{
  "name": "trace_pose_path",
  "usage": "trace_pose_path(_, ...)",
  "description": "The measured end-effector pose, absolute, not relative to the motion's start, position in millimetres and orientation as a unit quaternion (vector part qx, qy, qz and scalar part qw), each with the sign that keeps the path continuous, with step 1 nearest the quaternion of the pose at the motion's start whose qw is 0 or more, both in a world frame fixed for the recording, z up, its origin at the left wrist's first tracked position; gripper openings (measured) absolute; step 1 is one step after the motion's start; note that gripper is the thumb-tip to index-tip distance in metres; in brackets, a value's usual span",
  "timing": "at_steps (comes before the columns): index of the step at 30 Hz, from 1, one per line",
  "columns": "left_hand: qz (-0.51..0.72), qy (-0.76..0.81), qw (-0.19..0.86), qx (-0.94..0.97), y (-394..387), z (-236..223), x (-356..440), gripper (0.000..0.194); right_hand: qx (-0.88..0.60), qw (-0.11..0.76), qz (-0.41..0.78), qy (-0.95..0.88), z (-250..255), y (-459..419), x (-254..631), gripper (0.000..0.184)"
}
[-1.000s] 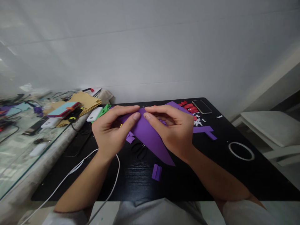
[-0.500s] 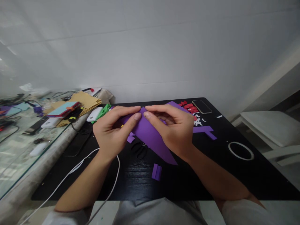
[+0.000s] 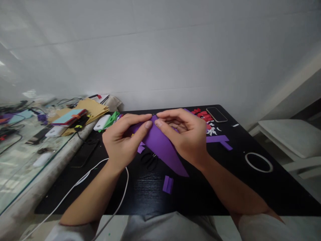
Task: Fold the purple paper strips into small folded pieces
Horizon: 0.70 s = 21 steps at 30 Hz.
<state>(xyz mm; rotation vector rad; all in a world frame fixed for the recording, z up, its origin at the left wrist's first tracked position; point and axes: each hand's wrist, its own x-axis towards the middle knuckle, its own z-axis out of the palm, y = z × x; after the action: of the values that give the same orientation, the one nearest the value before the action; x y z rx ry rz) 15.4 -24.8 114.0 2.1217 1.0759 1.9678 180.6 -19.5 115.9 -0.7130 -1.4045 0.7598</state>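
Note:
A sheet of purple paper (image 3: 163, 149) is held up over the black table, its pointed lower corner hanging toward me. My left hand (image 3: 125, 137) pinches its top edge between thumb and forefinger. Close beside it, my right hand (image 3: 187, 135) pinches the same edge, thumb in front. Fingers hide part of the sheet. Below it lie black-handled scissors (image 3: 149, 161), partly covered by the paper. A small folded purple piece (image 3: 168, 184) rests on the table nearer to me, and purple scraps (image 3: 140, 148) lie by my left wrist.
To the right are red scraps (image 3: 204, 115), white scraps (image 3: 213, 130), a purple strip (image 3: 217, 138), a phone (image 3: 216, 114) and a white ring (image 3: 258, 162). A white cable (image 3: 87, 174) crosses the table's left side. Brown envelopes (image 3: 92, 108) and green paper (image 3: 112, 118) lie at the back left.
The sheet's top edge has parted slightly between my fingertips, and my right hand has shifted a little upward. Both hands keep their pinch on the paper.

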Motion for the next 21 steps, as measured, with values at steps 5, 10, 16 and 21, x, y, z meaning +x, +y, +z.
trace_pose_path(5, 0.618, 0.345, 0.043, 0.706, -25, 114, 16, 0.018, -0.298, 0.581, 0.409, -0.637, 122, -14, 190, 0.023)
trace_pose_path(10, 0.626, 0.356, 0.092, 0.687, -24, 112, 18, 0.019, -0.288, 0.577, 0.407, -0.647, 123, -9, 193, 0.019)
trace_pose_path(16, 0.676, 0.355, 0.257, 0.593, -14, 113, 13, 0.040, -0.297, 0.637, 0.365, -0.611, 118, -4, 191, 0.012)
trace_pose_path(21, 0.685, 0.363, 0.293, 0.560, -8, 112, 9, 0.034, -0.311, 0.652, 0.339, -0.602, 110, 3, 188, 0.016)
